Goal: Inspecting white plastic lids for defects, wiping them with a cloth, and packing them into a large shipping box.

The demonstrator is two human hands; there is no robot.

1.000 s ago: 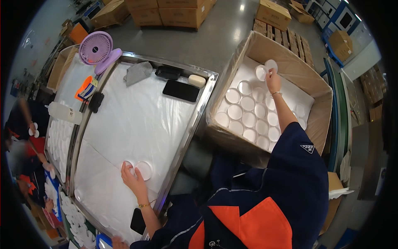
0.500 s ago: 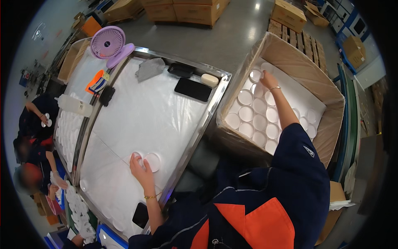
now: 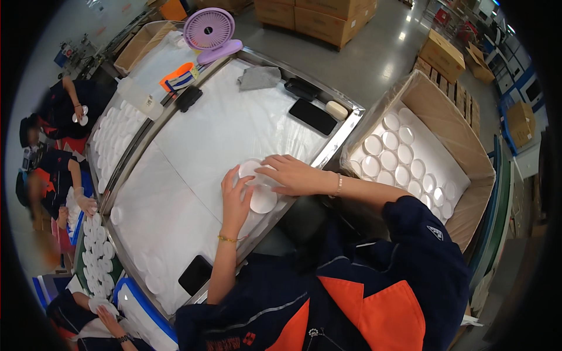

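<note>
Work flat on the table (image 3: 187, 161), near its right side; probably safest against tipping. Mind the box (image 3: 451, 131) by your right forearm (image 3: 369, 192): a snagged sleeve could jolt things. Step in hand looks like two-handed dish handling; likely goes best with light fingertip contact on rims, one side steadied while the other adjusts. Left hand (image 3: 234, 205): fingers curved, moderately parted, at the left of the upper dish (image 3: 247, 168). Right hand (image 3: 298, 177): palm down, fingers half spread, tips at that dish's right, thumb near the lower dish (image 3: 263, 202). Real pinch by either hand: can't tell. Upper dish sits between your hands; lower dish just beside it, on the table.
</note>
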